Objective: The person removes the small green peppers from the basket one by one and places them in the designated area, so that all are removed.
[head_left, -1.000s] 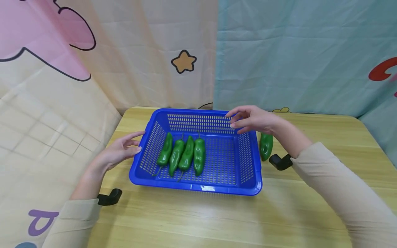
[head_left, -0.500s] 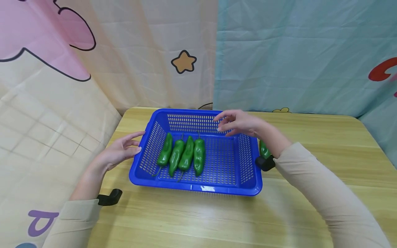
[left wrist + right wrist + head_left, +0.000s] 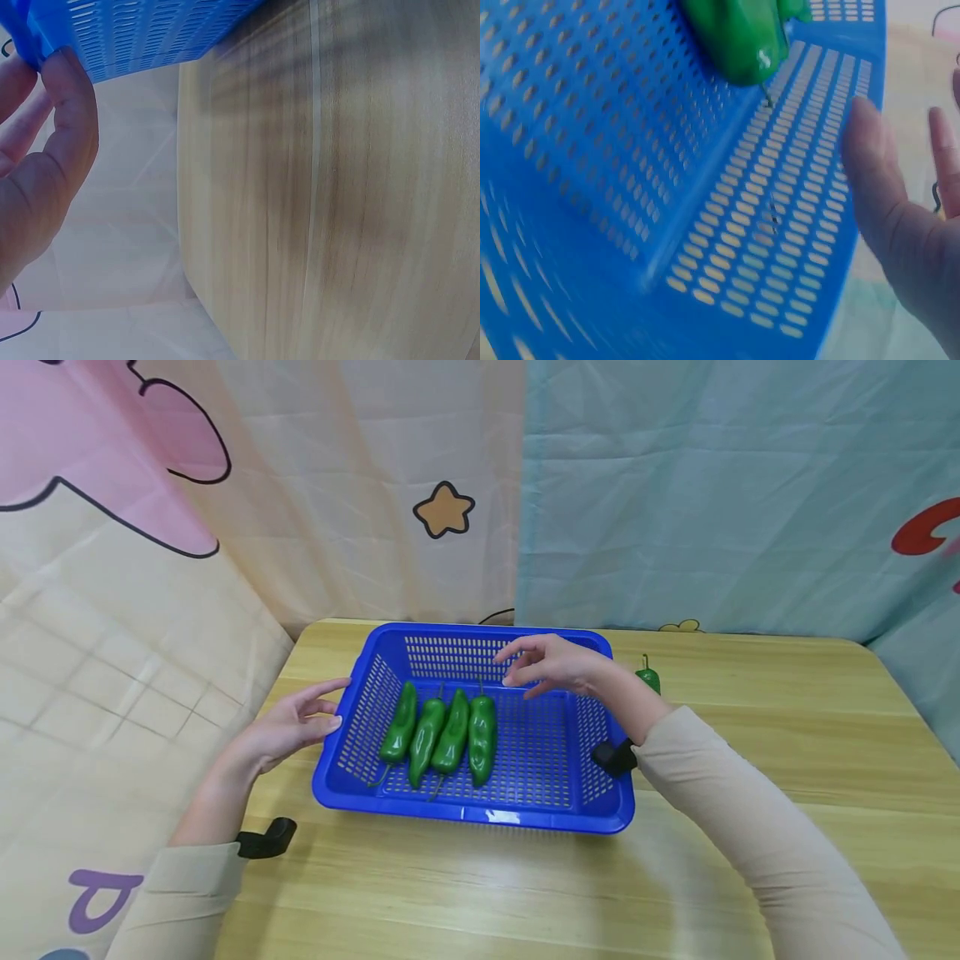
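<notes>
A blue plastic basket (image 3: 465, 812) with slotted walls sits on the table. Several long green peppers (image 3: 482, 743) lie side by side in its left half. My left hand (image 3: 288, 727) holds the basket's left rim. In the left wrist view its thumb (image 3: 71, 112) and fingers meet at the rim edge. Over the basket's back right part hovers my right hand (image 3: 555, 664), fingers loosely bent and nothing between them. The right wrist view has this hand (image 3: 907, 217) beside the slotted back wall, with a pepper (image 3: 739, 37) inside the basket.
Another green pepper (image 3: 648, 678) lies on the table right of the basket, partly hidden behind my right forearm. The wooden table (image 3: 787, 735) extends to the right and in front. A printed curtain (image 3: 675, 510) hangs along its back edge.
My right hand has moved left and slightly down over the basket, its fingers staying loosely bent. The left hand, the basket and the peppers have stayed in place.
</notes>
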`<state>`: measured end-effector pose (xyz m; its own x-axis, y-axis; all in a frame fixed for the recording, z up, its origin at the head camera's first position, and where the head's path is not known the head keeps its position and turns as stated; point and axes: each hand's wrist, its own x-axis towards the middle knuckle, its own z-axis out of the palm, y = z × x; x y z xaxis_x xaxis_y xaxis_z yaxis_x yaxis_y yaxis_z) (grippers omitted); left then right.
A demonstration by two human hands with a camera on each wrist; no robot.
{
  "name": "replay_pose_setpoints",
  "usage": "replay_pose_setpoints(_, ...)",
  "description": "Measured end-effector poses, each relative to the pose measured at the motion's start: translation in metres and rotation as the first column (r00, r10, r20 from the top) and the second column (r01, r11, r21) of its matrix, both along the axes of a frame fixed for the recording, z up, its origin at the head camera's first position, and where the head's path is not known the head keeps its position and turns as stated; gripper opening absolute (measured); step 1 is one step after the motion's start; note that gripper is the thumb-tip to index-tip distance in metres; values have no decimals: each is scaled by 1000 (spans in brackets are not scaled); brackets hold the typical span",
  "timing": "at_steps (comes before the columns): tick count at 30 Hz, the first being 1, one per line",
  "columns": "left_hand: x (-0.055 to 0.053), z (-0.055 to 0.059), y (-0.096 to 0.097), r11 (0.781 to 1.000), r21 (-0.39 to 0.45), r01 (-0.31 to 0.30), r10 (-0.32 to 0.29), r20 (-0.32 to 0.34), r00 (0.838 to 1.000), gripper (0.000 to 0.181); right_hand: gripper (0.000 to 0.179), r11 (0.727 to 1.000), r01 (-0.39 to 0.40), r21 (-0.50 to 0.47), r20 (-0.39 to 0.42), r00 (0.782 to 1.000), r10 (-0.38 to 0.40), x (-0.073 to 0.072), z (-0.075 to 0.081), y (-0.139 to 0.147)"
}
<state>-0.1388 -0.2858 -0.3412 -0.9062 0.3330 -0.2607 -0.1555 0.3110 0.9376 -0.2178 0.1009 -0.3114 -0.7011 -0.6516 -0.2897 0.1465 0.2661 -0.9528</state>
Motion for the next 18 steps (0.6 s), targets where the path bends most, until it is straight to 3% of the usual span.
replay_pose_setpoints(18, 0, -1, 0, 1000, 18, 9, -9, -3, 1000, 65, 43, 998, 22, 53, 72, 997, -26, 5, -32, -29)
